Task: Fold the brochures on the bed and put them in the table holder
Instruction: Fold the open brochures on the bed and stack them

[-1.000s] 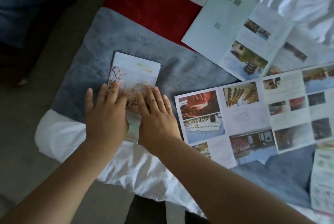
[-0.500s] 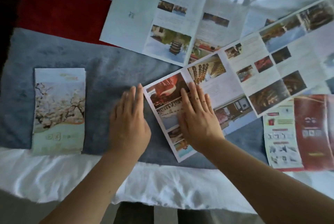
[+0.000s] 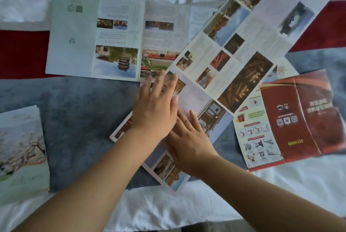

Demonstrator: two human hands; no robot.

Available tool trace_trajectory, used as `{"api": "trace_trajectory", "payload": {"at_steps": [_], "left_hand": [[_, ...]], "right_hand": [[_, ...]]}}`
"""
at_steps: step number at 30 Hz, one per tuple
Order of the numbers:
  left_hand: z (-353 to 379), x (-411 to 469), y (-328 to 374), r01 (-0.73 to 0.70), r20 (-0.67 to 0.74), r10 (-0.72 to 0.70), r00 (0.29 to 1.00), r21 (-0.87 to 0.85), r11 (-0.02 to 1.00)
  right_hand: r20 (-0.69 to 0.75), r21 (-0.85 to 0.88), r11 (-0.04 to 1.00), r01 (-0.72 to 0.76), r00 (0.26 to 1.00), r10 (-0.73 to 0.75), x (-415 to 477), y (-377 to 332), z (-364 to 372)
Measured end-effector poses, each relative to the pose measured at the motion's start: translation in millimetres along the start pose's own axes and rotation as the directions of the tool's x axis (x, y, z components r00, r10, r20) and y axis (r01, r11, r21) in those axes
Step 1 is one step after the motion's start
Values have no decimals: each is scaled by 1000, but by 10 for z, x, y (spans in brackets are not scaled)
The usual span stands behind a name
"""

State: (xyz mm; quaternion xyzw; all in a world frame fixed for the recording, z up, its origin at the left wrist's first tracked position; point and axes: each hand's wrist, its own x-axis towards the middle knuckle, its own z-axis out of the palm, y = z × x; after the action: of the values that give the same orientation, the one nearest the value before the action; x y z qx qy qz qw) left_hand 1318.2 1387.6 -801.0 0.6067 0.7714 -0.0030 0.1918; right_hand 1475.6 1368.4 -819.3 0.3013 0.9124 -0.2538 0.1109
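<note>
The left hand (image 3: pixel 155 108) and the right hand (image 3: pixel 189 140), just beside it, lay flat on the long picture brochure (image 3: pixel 241 83), which was spread open over the grey blanket (image 3: pixel 80 119) on the bed (image 3: pixel 149 209). Their fingers were straight and a little apart, and they held nothing. A folded brochure (image 3: pixel 20 149) lay far left, a pale green brochure (image 3: pixel 74 44) lay open at the top, and a red brochure (image 3: pixel 299 119) lay open on the right.

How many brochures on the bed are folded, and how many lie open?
Folded: 1, the blossom brochure
Open: 3, the pale green brochure, the long photo brochure, the red brochure
Total: 4 that show clearly
</note>
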Motion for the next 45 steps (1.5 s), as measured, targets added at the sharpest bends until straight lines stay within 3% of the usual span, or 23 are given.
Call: {"api": "trace_trajectory", "payload": {"at_steps": [5,9,13,21,25,28,31,37,42,45], "left_hand": [[136,503,510,-334,108,320,941,165,928],[240,820,617,-394,170,362,917,234,889],[299,868,523,-328,135,303,943,252,910],[260,823,430,-124,107,95,990,312,942],[213,718,354,2,107,-35,994,289,957],[197,573,397,63,101,-91,991,254,965],[193,469,422,93,99,-119,988,232,968],[322,222,376,92,107,-116,987,206,974],[389,-116,424,54,129,-65,990,92,994],[351,-297,434,13,65,-13,998,-11,1000]], "right_hand": [[75,21,992,127,989,-128,-231,178,-109],[99,100,980,173,978,-183,-297,348,-185],[9,36,986,162,987,-162,-226,316,-263],[-134,109,992,-66,988,81,-158,38,-111],[-141,223,892,-393,892,429,-87,-29,-113],[-118,334,814,-474,836,536,55,-10,-149],[-36,316,734,-601,766,642,176,147,-184],[-47,173,745,-644,751,659,314,490,-312],[-104,143,810,-568,806,583,398,597,-384],[-114,120,831,-544,824,556,455,623,-401]]}}
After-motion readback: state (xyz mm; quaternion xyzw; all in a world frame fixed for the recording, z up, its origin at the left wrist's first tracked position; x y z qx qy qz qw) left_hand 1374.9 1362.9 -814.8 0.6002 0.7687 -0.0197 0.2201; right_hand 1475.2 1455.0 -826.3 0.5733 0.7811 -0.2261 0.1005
